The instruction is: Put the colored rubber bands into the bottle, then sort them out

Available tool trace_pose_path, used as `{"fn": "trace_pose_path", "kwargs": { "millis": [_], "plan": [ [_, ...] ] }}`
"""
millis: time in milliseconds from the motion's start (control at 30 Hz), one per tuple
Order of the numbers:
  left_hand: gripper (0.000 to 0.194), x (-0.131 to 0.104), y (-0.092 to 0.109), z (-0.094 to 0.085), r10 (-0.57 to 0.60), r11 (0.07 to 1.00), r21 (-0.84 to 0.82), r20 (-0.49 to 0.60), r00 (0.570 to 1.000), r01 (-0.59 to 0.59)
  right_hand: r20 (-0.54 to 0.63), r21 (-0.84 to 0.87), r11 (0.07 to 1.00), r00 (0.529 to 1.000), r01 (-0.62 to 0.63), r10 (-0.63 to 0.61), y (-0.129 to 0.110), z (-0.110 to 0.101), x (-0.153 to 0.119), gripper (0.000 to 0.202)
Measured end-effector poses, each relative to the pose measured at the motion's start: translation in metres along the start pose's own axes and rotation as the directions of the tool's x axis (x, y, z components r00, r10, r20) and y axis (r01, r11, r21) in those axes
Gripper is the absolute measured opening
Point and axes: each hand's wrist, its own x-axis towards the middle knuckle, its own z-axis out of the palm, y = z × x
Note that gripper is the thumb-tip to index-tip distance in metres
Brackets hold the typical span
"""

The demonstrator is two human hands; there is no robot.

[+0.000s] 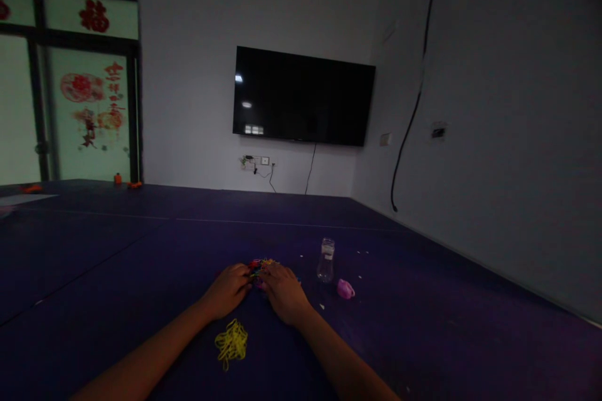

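Observation:
A small pile of multicoloured rubber bands [258,267] lies on the dark purple surface, partly covered by both hands. My left hand [229,290] touches its left side, fingers bent slightly and apart. Across the right side rests my right hand [285,293], its fingers stretched over the bands. Neither hand shows a clear grip, though the fingertips are partly hidden among the bands. Nearer to me, between my forearms, is a loose heap of yellow rubber bands [232,343]. To the right of my right hand stands a clear bottle [325,263], uncapped, beside a pink cap-like piece [345,289].
Small white scraps [322,306] are scattered near the bottle. Orange objects [133,185] sit at the far left edge of the purple surface [141,250]. A black cable [408,128] hangs down the right wall, and a television [303,97] is mounted on the wall ahead.

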Motion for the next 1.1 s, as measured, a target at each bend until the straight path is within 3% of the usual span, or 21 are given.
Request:
{"fn": "trace_pose_path", "kwargs": {
  "millis": [167, 300, 433, 833, 1100],
  "plan": [
    [0.019, 0.0003, -0.0006, -0.0006, -0.047, 0.998, 0.038, -0.006, 0.999, 0.047, 0.063, -0.004, 1.0, 0.998, 0.024, -0.024, 0.0023, 0.002, -0.0014, 0.037],
    [0.025, -0.0007, -0.0002, -0.0011, -0.011, 1.0, -0.015, -0.038, 0.999, 0.011, 0.084, 0.009, 1.0, 0.996, -0.002, 0.001, 0.0015, 0.0018, -0.0031, 0.039],
    [0.029, -0.0017, 0.0019, -0.0007, 0.031, 0.998, -0.056, -0.035, 0.999, -0.033, 0.084, 0.025, 1.0, 0.996, 0.003, -0.005, 0.0016, 0.0029, -0.0043, 0.04],
    [0.037, -0.0024, -0.0033, 0.0042, 0.017, 0.997, -0.075, 0.009, 1.0, -0.016, 0.055, 0.017, 0.999, 0.998, 0.037, -0.037, 0.0041, 0.0046, -0.0012, 0.038],
    [0.032, -0.0016, 0.0017, -0.0016, 0.03, 0.995, -0.091, 0.044, 0.999, -0.026, 0.019, 0.017, 0.998, 0.998, 0.055, -0.055, 0.0042, 0.0061, -0.0006, 0.036]
  ]
}}
